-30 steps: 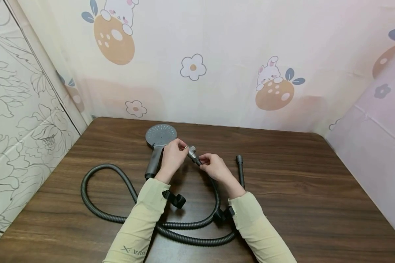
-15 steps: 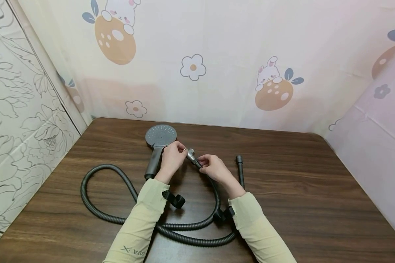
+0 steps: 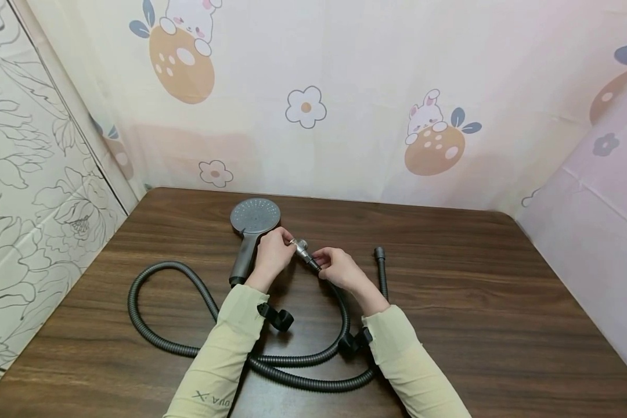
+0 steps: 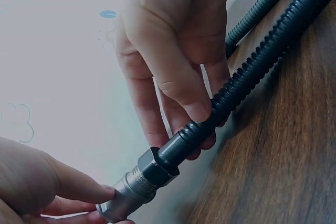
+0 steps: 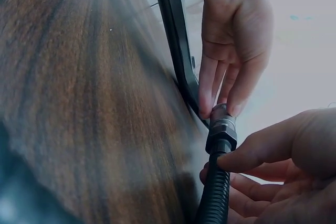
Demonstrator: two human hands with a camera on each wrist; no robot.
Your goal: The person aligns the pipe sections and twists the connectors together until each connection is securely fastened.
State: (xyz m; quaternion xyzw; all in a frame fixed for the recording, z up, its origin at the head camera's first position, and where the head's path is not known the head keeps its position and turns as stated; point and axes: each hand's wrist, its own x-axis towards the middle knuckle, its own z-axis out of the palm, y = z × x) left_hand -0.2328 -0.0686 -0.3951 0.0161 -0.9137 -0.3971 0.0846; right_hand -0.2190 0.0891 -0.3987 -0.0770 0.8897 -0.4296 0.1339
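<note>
Centrally in the head view, the left hand (image 3: 274, 255) pinches a metal fitting (image 3: 301, 248) and the right hand (image 3: 342, 269) pinches the hose (image 3: 346, 316) just beside it, where the two meet. Slightly upper left, the shower head (image 3: 255, 216) lies face up; the hose loops across the bench's (image 3: 475, 290) lower middle.

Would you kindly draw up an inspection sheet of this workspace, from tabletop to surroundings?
Surface: brown, wood-grained table.
Job's things: ribbed hose looped across it; metal fitting at one hose end, threads showing beside the nut; shower head lying face up to the left.
Clutter: nothing seen.
Grippers: left hand pinches the metal fitting; right hand holds the hose just beyond the nut.
Cables: none plainly seen.
Surroundings: backdrop with rabbits and flowers behind; floral panel on the left.
</note>
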